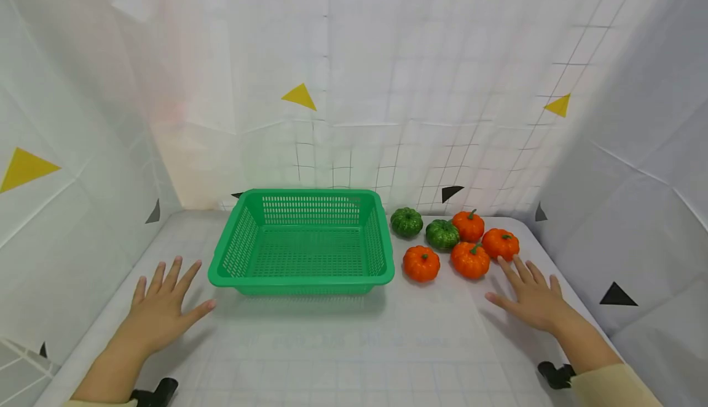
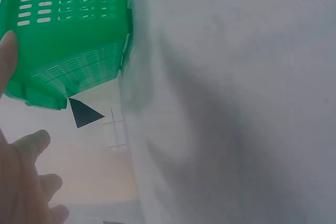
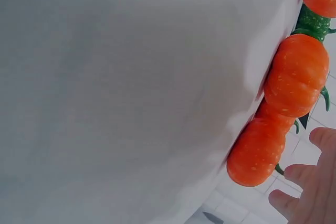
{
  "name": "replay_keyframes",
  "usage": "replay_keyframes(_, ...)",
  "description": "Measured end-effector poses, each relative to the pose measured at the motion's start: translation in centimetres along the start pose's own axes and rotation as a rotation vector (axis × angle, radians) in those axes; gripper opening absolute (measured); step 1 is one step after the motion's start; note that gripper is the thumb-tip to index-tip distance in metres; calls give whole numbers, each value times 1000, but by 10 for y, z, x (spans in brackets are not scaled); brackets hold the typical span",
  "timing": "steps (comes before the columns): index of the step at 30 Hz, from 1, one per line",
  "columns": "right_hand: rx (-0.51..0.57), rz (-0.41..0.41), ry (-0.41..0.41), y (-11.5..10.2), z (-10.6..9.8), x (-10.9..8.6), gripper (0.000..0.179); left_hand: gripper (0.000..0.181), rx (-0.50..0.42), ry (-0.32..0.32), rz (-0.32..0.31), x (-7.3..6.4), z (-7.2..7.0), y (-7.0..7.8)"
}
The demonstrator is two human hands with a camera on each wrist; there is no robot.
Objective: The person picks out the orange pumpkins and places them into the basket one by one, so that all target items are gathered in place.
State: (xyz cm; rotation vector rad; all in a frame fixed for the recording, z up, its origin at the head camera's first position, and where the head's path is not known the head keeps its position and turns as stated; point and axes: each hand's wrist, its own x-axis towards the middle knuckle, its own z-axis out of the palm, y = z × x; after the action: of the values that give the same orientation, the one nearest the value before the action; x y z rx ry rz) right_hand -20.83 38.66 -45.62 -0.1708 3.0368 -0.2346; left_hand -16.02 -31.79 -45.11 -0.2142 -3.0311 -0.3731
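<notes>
A green plastic basket with slotted sides stands on the white table, nothing inside it. To its right sit several small orange pumpkins and two dark green pumpkins, grouped close together. My left hand is spread flat with fingers apart, left of the basket's near corner and holding nothing. My right hand is likewise spread, its fingertips just in front of the rightmost orange pumpkin. In the right wrist view its fingers appear beside the orange pumpkins.
White sheeting with yellow and black triangles and grid lines walls the table at the back and both sides. A black wrist strap piece shows by the left wrist, another black piece by the right.
</notes>
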Motion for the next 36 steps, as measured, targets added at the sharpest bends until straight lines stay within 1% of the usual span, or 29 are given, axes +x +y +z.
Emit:
replay_keyframes(5,2,-21,11,-4,-1,4,100,92,-3,8,2,4,-3,6)
replay_keyframes(8,9,-23,12,-7,-1,7,101,91,-13,17,13,7,-5,10)
replay_keyframes(12,25,-26,17,-11,-2,13,102,90,-27,54,35,11,-5,13)
replay_keyframes(18,62,-41,15,-17,2,21,101,88,-56,93,64,19,1,17)
replay_keyframes(24,74,-54,35,-22,4,27,101,84,-101,170,109,22,0,23)
replay_keyframes(27,90,-49,38,-23,4,28,101,81,-128,195,130,23,1,24)
replay_keyframes(33,103,-31,24,-23,4,34,99,77,-174,243,160,27,7,25)
replay_keyframes(36,142,-26,13,-23,3,36,99,75,-205,264,172,29,8,28)
